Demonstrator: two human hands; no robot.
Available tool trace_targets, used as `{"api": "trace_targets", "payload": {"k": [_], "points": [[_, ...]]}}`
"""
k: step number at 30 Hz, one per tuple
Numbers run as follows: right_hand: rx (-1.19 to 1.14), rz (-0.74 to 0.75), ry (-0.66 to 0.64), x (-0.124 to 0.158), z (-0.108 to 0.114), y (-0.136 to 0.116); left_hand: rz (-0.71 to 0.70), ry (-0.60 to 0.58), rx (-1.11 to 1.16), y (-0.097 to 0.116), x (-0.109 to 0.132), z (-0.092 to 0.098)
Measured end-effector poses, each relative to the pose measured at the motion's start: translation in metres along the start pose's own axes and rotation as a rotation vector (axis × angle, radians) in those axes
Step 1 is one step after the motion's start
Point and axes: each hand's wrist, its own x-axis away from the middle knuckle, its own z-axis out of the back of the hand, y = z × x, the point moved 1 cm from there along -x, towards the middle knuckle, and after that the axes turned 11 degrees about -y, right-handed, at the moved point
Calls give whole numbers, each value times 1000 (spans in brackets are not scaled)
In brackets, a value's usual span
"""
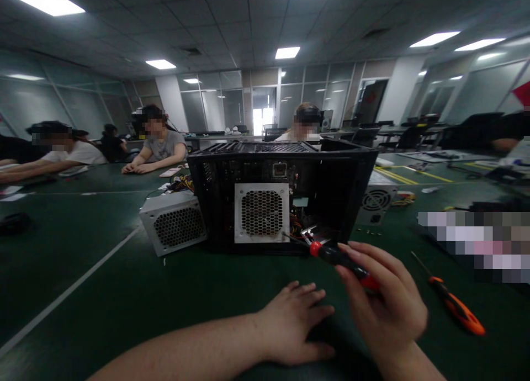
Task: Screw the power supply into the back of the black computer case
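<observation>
A black computer case [350, 154] lies on the green table with its open side facing me. Inside it sits a silver power supply [261, 213] with a honeycomb grille. My right hand [387, 298] grips a red and black screwdriver [337, 258], whose thin shaft points left to the lower right corner of that power supply. Whether the tip touches a screw there is too small to tell. Palm down, my left hand [296, 323] rests on the table in front of the case, fingers spread and holding nothing.
Left of the case stands another silver power supply [174, 223]; a third power supply [376, 201] is behind its right side. An orange and black screwdriver [455, 303] lies right of my right hand. Small screws [368, 232] are scattered nearby. Several people sit around the tables beyond.
</observation>
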Motion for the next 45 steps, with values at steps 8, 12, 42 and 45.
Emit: {"api": "trace_targets", "payload": {"k": [8, 12, 42, 45], "points": [[-312, 18, -240, 0, 4, -1, -1, 7, -16, -1, 0, 0], [-408, -11, -271, 1, 4, 1, -8, -1, -17, -1, 0, 0], [-40, -81, -13, -3, 3, 1, -10, -12, -2, 3, 2, 5], [-33, -83, 31, -2, 0, 0, 1, -10, -23, 3, 2, 4]]}}
